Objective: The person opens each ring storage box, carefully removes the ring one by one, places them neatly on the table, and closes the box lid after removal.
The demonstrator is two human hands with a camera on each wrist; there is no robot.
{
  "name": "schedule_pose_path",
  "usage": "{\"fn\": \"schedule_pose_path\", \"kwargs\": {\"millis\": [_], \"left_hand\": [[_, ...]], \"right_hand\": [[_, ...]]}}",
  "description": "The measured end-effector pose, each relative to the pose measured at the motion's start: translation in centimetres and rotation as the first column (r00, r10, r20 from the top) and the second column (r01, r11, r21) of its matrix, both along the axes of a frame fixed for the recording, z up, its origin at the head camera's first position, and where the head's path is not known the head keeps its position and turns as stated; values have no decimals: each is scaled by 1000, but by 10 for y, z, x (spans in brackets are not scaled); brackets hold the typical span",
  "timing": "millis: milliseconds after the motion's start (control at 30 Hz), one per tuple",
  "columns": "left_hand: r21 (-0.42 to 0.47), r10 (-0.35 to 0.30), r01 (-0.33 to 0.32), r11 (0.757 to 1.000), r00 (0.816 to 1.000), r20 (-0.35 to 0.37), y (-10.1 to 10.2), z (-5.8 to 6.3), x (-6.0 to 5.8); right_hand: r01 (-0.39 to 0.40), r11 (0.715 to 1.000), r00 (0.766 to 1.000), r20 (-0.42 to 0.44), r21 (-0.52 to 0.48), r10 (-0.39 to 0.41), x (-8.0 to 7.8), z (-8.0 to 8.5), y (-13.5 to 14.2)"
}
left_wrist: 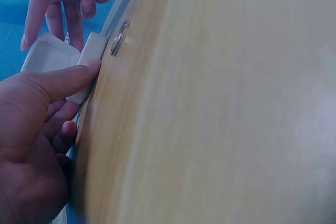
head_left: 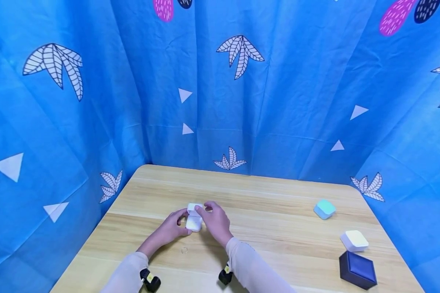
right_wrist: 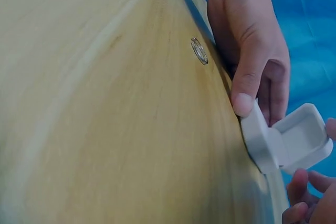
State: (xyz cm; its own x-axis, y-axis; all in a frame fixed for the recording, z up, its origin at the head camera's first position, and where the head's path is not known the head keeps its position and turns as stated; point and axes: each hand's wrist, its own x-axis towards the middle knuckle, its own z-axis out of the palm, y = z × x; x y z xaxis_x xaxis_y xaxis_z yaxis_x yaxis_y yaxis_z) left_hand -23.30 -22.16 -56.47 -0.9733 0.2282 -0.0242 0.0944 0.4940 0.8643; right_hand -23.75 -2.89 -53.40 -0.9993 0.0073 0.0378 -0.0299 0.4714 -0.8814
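Observation:
A small white ring box (head_left: 193, 224) stands on the table with its lid (right_wrist: 303, 132) raised. My left hand (head_left: 171, 228) grips the base from the left, its thumb (left_wrist: 79, 80) lying along the front edge. On the other side, my right hand (head_left: 217, 221) pinches the raised lid between thumb and fingers. Inside the lid there is a pale, plain hollow. A thin silver ring (right_wrist: 199, 51) lies on the wood in front of the box, nearer my body and apart from both hands.
Toward the right of the wooden table (head_left: 271, 228) stand a turquoise box (head_left: 324, 208), a white box with a cream top (head_left: 355, 240) and a dark blue box (head_left: 357, 270). A blue patterned curtain (head_left: 220, 106) hangs behind the table and along both sides.

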Motion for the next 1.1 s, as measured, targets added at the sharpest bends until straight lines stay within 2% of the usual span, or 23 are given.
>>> {"fn": "schedule_pose_path", "kwargs": {"millis": [300, 633, 900, 1100], "left_hand": [[-19, 9, -9, 1000, 1000, -1, 2, -2, -1], [-7, 7, -7, 1000, 1000, 1, 2, 3, 1], [4, -20, 20, 1000, 1000, -11, 0, 1, 0], [15, -14, 14, 1000, 1000, -5, 0, 1, 0]], "right_hand": [[-24, 996, 998, 55, -90, 29, -1, -6, 0], [-40, 987, 998, 39, -154, 47, -1, -11, -2], [-48, 980, 998, 22, -192, 53, 3, -14, -5], [-54, 976, 998, 10, -209, 57, 4, -19, -7]]}}
